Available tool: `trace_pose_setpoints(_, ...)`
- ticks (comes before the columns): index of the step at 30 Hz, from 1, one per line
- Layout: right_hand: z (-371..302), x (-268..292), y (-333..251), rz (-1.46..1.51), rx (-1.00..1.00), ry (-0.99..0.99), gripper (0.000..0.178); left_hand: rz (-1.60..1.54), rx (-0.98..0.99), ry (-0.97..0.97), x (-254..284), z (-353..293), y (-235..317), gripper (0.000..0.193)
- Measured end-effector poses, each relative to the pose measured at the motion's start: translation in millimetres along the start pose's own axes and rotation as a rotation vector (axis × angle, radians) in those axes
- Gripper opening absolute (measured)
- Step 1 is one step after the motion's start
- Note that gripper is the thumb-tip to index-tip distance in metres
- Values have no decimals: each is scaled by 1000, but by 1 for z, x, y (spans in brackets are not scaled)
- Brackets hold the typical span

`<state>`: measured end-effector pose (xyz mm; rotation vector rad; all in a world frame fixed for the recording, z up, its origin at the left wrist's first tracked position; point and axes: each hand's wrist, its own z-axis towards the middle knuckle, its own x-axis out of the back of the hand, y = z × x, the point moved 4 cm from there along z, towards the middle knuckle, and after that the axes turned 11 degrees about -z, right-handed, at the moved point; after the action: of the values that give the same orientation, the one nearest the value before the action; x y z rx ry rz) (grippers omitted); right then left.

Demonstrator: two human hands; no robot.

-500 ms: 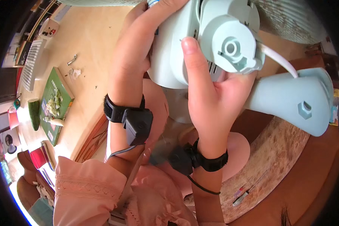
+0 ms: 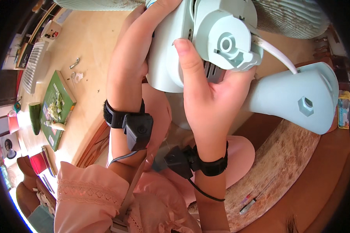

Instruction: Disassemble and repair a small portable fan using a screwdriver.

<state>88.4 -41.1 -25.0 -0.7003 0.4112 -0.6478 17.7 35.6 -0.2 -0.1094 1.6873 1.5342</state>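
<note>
Note pos.: the fan sits at top ctr. of view, in both your hands. Your L hand grasps its L side, fingertips partly hidden; your R hand clasps its lower side, thumb up along it. White cord runs to the blue stand, R. Screwdriver lies on mottled surface, lower R.

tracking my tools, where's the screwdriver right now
In the head view, the screwdriver lies at lower right on the mottled brown surface, right of the right forearm.
</note>
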Motion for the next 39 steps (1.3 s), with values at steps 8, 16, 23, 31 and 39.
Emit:
trace_pose_setpoints(8,-5,4,7,-124,-35,-55,42,-28,14,43,6,0,1,39)
trace_pose_setpoints(16,3,3,-8,-257,-54,-90,48,-14,-4,78,27,8,-8,43)
trace_pose_setpoints(23,-1,-2,-3,-189,-27,-82,60,87,19,140,36,13,-10,58)
trace_pose_setpoints(31,-10,2,-6,-341,26,116,55,107,-2,127,32,9,-5,59)
trace_pose_setpoints(39,-8,1,-15,-227,-98,123,51,-287,188,26,54,16,-20,46)
